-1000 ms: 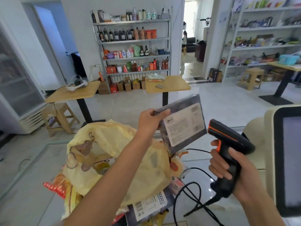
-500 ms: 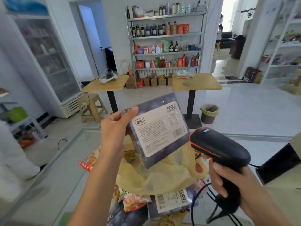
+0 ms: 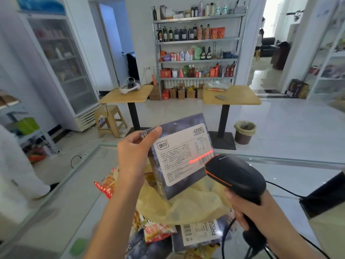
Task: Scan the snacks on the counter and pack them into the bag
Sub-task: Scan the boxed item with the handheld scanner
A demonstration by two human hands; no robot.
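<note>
Snack box (image 3: pixel 179 156): left hand (image 3: pixel 134 152) is gripping its top corner, tilting the label toward the scanner (image 3: pixel 235 174). Right hand (image 3: pixel 248 208) is clasping the scanner's handle, beam crossing the barcode. Yellow bag (image 3: pixel 186 206) is waiting below.

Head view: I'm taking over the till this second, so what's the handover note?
Left hand grips the dark snack packet, white label showing. Right hand grips the barcode scanner; its red line lies across the packet's barcode. Yellow bag sits on the glass counter below, with more snack packets lying beside it. Done: this packet is under the beam. Left: bag it, then scan and pack the rest.
</note>
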